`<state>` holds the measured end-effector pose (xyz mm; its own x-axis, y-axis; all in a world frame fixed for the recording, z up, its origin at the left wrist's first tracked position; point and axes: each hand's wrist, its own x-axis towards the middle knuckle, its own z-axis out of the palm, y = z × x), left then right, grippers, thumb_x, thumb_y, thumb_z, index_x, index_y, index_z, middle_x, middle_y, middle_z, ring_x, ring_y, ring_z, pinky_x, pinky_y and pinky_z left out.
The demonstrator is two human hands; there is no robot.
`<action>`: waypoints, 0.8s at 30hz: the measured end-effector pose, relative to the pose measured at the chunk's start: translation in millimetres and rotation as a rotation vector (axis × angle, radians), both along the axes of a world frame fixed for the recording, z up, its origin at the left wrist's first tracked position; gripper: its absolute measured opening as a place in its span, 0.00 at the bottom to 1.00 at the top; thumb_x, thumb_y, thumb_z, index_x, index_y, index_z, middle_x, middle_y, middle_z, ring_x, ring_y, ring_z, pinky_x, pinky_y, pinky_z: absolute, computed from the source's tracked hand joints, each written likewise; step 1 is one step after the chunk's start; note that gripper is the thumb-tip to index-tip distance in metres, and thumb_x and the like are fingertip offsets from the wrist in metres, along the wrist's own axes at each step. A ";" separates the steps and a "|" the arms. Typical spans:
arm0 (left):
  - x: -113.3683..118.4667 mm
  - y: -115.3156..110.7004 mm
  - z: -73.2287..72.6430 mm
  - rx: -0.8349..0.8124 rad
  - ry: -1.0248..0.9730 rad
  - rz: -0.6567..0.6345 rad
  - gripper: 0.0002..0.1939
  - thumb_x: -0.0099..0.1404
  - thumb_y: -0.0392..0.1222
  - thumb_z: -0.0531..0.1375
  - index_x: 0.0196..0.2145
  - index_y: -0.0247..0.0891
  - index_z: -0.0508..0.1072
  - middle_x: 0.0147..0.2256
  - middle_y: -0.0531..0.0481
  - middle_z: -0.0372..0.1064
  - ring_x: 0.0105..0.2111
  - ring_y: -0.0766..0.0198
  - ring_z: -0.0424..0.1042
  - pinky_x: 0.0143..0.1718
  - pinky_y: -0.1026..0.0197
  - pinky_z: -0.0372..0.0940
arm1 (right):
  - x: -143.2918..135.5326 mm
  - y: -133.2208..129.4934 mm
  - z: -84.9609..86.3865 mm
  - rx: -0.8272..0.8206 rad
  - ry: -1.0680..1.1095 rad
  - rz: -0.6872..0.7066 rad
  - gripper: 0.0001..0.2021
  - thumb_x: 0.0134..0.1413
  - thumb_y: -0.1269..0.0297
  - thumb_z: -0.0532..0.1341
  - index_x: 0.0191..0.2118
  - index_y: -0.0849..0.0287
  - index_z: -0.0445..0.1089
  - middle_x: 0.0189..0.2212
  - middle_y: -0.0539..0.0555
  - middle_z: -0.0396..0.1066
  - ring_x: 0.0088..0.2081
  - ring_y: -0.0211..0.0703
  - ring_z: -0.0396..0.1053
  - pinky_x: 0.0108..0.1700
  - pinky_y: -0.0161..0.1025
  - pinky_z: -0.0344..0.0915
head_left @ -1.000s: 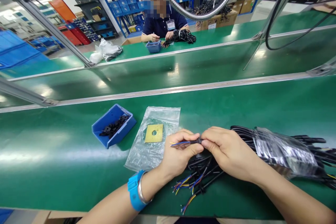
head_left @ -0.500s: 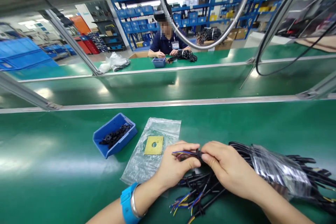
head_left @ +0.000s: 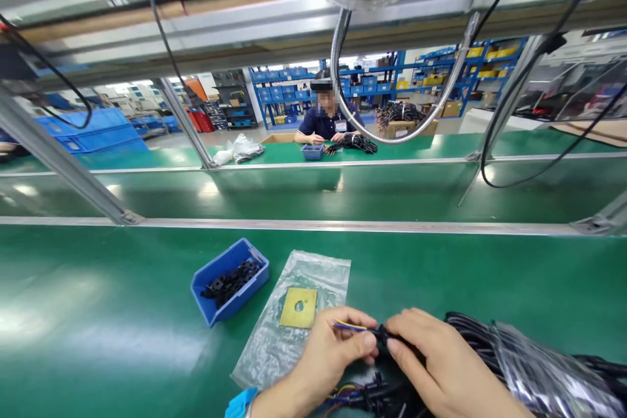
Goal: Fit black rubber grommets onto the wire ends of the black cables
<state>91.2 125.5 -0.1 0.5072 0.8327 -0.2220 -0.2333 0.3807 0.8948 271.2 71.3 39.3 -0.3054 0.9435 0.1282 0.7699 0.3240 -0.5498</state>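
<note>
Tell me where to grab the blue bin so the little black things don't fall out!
I'd hold the blue bin by its two long walls, left hand on one and right hand on the other, coming down from above. Those walls face each other, with bare rims to hold. Keep it level: its top is open and the black pieces lie loose.

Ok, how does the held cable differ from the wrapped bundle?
The held cable is single, pinched by the left hand and right hand; the wrapped bundle has many, lying on the bench. The held cable shows coloured wires; the wrapped bundle, clear plastic. Both are black-sheathed.
</note>
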 end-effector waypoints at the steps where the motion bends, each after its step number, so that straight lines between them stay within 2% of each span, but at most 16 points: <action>1: 1.6 -0.8 -0.7 -0.023 -0.029 0.019 0.19 0.45 0.46 0.73 0.31 0.31 0.75 0.21 0.49 0.72 0.21 0.68 0.71 0.24 0.67 0.65 | 0.2 0.6 -2.0 0.034 -0.017 0.003 0.13 0.66 0.63 0.47 0.34 0.56 0.66 0.29 0.51 0.65 0.32 0.42 0.64 0.36 0.39 0.61; 4: 7.1 -2.5 -2.8 -0.124 -0.125 0.104 0.24 0.42 0.44 0.74 0.35 0.33 0.72 0.21 0.52 0.71 0.21 0.68 0.70 0.22 0.68 0.64 | 1.4 2.0 -7.8 0.115 -0.028 -0.005 0.12 0.65 0.65 0.48 0.35 0.56 0.66 0.29 0.51 0.66 0.32 0.41 0.65 0.36 0.38 0.62; 6: 11.0 -2.8 -6.0 -0.154 -0.146 0.102 0.28 0.40 0.46 0.75 0.38 0.33 0.71 0.22 0.52 0.70 0.20 0.68 0.70 0.20 0.69 0.63 | 1.6 2.4 -10.4 0.122 -0.028 -0.001 0.12 0.65 0.65 0.47 0.34 0.56 0.65 0.29 0.51 0.66 0.32 0.41 0.65 0.36 0.37 0.62; 9: 15.9 -2.7 -12.1 -0.094 -0.105 0.025 0.30 0.41 0.52 0.73 0.36 0.31 0.69 0.19 0.52 0.69 0.16 0.68 0.68 0.16 0.69 0.61 | 0.6 2.2 -12.4 0.103 -0.044 0.011 0.12 0.65 0.66 0.47 0.32 0.56 0.64 0.29 0.51 0.66 0.32 0.41 0.65 0.35 0.37 0.62; 11: 18.0 -3.4 -13.9 -0.045 -0.067 0.028 0.28 0.43 0.54 0.72 0.33 0.31 0.68 0.18 0.52 0.68 0.16 0.69 0.67 0.15 0.70 0.60 | 0.0 1.8 -13.4 0.112 -0.058 0.011 0.13 0.65 0.67 0.47 0.31 0.56 0.64 0.28 0.51 0.65 0.32 0.41 0.64 0.34 0.37 0.61; 15: 18.8 -7.2 -8.2 0.002 -0.005 0.072 0.24 0.45 0.50 0.72 0.31 0.32 0.68 0.18 0.53 0.68 0.18 0.70 0.67 0.19 0.69 0.62 | 0.3 1.6 -17.3 0.163 -0.069 0.017 0.14 0.65 0.68 0.46 0.30 0.56 0.62 0.27 0.50 0.64 0.31 0.41 0.63 0.33 0.37 0.59; 18: 17.3 -9.9 -3.5 0.047 -0.021 0.087 0.21 0.43 0.44 0.74 0.30 0.32 0.71 0.23 0.52 0.71 0.22 0.72 0.68 0.26 0.69 0.63 | 1.2 2.2 -19.5 0.188 -0.077 0.024 0.14 0.65 0.69 0.45 0.28 0.57 0.60 0.26 0.50 0.63 0.29 0.41 0.61 0.32 0.37 0.57; 21: 14.4 -10.6 -3.0 0.166 -0.042 0.109 0.17 0.44 0.41 0.74 0.30 0.34 0.74 0.27 0.52 0.72 0.26 0.71 0.69 0.30 0.69 0.63 | 1.5 3.0 -17.6 0.165 -0.061 0.036 0.14 0.65 0.69 0.46 0.27 0.57 0.59 0.25 0.50 0.63 0.28 0.40 0.60 0.31 0.37 0.56; 24: 10.5 -9.5 -2.8 0.514 0.046 0.133 0.12 0.47 0.39 0.72 0.31 0.36 0.77 0.28 0.50 0.72 0.29 0.67 0.70 0.33 0.66 0.64 | 1.7 2.8 -13.5 0.088 -0.016 0.047 0.15 0.65 0.68 0.46 0.26 0.58 0.59 0.24 0.50 0.63 0.28 0.40 0.60 0.32 0.37 0.56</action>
